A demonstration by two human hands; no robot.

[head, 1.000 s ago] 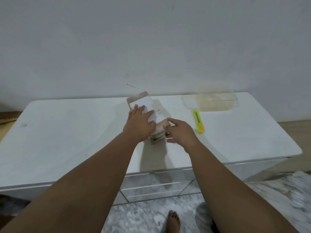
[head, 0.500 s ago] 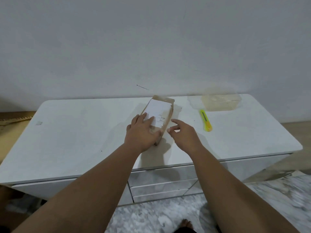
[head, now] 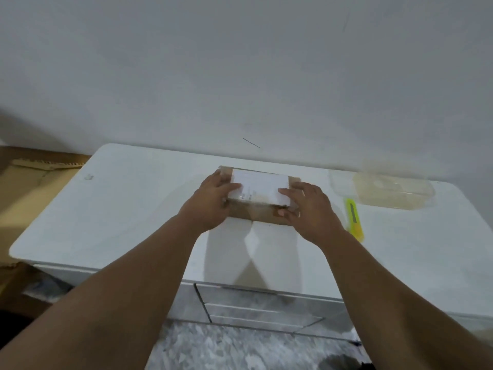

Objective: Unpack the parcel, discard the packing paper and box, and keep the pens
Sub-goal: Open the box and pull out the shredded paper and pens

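A brown cardboard parcel with a white label on top lies lengthwise across the middle of the white cabinet top. My left hand grips its left end, fingers over the top edge. My right hand grips its right end, thumb on the front face. The parcel is sealed; its contents are hidden.
A yellow utility knife lies just right of my right hand. A clear plastic container sits at the back right by the wall. Flattened cardboard lies on the floor left of the cabinet. Drawers face me below.
The parcel has been turned from pointing away from me to lying sideways. My right hand, apart from it before, now holds its right end. The view has shifted left.
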